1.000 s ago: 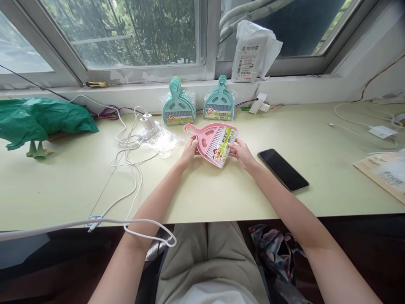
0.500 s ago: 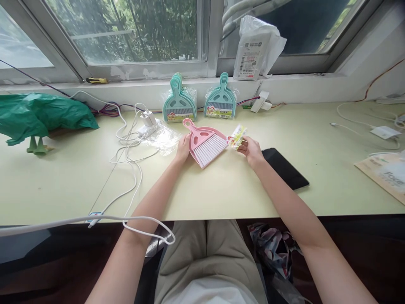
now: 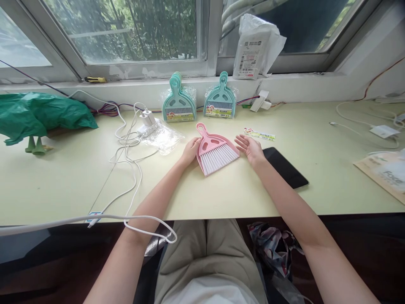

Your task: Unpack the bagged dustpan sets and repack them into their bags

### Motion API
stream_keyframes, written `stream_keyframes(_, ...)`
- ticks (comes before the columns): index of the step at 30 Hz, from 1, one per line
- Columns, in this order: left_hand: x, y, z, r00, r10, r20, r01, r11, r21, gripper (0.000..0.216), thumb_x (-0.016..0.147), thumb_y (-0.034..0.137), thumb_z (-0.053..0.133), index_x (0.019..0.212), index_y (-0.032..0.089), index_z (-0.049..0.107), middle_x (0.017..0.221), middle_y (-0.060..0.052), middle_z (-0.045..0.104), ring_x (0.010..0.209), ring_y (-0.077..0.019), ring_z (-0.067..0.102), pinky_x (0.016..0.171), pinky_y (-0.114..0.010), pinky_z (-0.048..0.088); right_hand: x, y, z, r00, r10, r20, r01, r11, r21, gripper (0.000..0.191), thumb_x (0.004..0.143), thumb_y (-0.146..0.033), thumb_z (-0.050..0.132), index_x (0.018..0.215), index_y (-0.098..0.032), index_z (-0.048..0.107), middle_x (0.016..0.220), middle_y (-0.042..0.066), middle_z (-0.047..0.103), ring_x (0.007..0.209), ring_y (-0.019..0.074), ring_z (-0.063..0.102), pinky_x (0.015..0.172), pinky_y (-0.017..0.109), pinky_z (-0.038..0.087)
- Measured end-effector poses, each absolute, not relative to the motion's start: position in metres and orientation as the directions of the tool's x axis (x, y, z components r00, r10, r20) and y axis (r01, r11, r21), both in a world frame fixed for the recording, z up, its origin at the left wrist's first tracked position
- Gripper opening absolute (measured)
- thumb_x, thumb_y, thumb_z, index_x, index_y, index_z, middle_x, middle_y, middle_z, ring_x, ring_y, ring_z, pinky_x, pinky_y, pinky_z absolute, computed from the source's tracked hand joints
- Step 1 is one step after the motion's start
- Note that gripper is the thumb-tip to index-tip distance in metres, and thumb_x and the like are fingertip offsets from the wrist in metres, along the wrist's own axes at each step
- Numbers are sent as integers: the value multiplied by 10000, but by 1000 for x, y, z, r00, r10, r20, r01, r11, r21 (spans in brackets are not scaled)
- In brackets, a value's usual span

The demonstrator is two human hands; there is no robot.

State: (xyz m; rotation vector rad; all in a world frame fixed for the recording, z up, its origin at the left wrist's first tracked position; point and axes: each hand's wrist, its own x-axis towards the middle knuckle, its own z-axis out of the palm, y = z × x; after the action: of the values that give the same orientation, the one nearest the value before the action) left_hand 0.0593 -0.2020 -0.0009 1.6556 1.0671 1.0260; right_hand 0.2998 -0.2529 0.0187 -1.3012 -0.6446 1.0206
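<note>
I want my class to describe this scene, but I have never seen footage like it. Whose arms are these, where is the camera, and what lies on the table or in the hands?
No machine here: the arms belong to a person seated at a pale table, filmed by one camera worn on their head, looking forward and down. The left hand grips the left edge of a pink brush and dustpan lying on the table. The right hand is open and empty beside the bristles. Beyond it lies a paper label; a black phone lies by that wrist. Wrapped teal dustpan sets lean below the window, with a clear wrapper and white cables further left.
</note>
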Motion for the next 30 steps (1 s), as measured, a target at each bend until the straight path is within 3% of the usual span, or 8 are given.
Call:
stream_keyframes(2, 60, -203, 0, 292, 942, 167, 232, -239, 943, 410, 930, 454, 391, 1049, 151, 640, 1087, -77, 684, 1008, -189, 613, 885, -288, 457, 289, -258, 23, 477, 868, 138, 214, 37, -976, 220, 887, -276, 435, 963, -210, 631, 1079, 70, 672, 1007, 203, 617, 822, 371, 521)
stream_keyframes(4, 62, -205, 1, 303, 935, 183, 254, -264, 930, 411, 936, 451, 379, 1042, 153, 641, 1089, -76, 687, 1010, -189, 615, 885, -286, 457, 277, -265, 27, 379, 791, 480, 679, 115, -726, 237, 885, -317, 465, 945, -210, 668, 1122, 94, 641, 1114, 257, 539, 921, 423, 449)
stream_keyframes(5, 63, -207, 1, 312, 930, 197, 269, -285, 920, 410, 939, 448, 372, 1038, 155, 641, 1088, -74, 688, 1009, -188, 616, 885, -285, 456, 271, -269, 29, 270, 779, 566, 810, 133, -571, 251, 893, -336, 467, 937, -208, 679, 1120, 104, 634, 1126, 275, 516, 944, 439, 415)
stream_keyframes(7, 65, -211, 3, 340, 915, 216, 321, -329, 888, 404, 944, 442, 361, 1037, 166, 642, 1080, -66, 691, 991, -185, 618, 877, -283, 455, 258, -274, 30, 71, 815, 576, 918, 173, -357, 286, 916, -374, 456, 918, -205, 687, 1059, 109, 646, 1064, 281, 521, 920, 436, 392)
stream_keyframes(9, 68, -216, 4, 373, 902, 217, 394, -366, 843, 396, 949, 431, 351, 1043, 179, 641, 1071, -59, 693, 969, -186, 620, 864, -286, 452, 248, -278, 27, -28, 859, 511, 940, 196, -278, 313, 929, -409, 450, 900, -204, 685, 1007, 106, 663, 997, 273, 531, 864, 414, 393)
stream_keyframes(14, 71, -226, 7, 416, 887, 202, 500, -409, 763, 402, 959, 418, 322, 1103, 191, 620, 1122, -63, 682, 996, -198, 615, 884, -300, 434, 240, -279, 15, -68, 880, 471, 948, 204, -244, 263, 931, -374, 466, 861, -192, 642, 952, 107, 673, 945, 261, 547, 787, 372, 394)
stream_keyframes(23, 74, -232, 21, 473, 853, 223, 459, -454, 764, 424, 974, 434, 280, 1024, 203, 632, 1031, -37, 691, 902, -172, 611, 823, -269, 446, 247, -271, 11, 24, 864, 503, 882, 218, -417, 197, 900, -286, 434, 753, -215, 544, 857, 84, 638, 848, 234, 560, 803, 349, 407)
stream_keyframes(30, 73, -234, 31, 481, 854, 197, 506, -454, 733, 446, 974, 433, 270, 1006, 210, 654, 1010, -36, 701, 883, -182, 613, 796, -263, 433, 249, -271, 18, 51, 901, 431, 800, 221, -558, 170, 855, -271, 413, 703, -228, 478, 830, 57, 616, 821, 210, 555, 802, 337, 415)
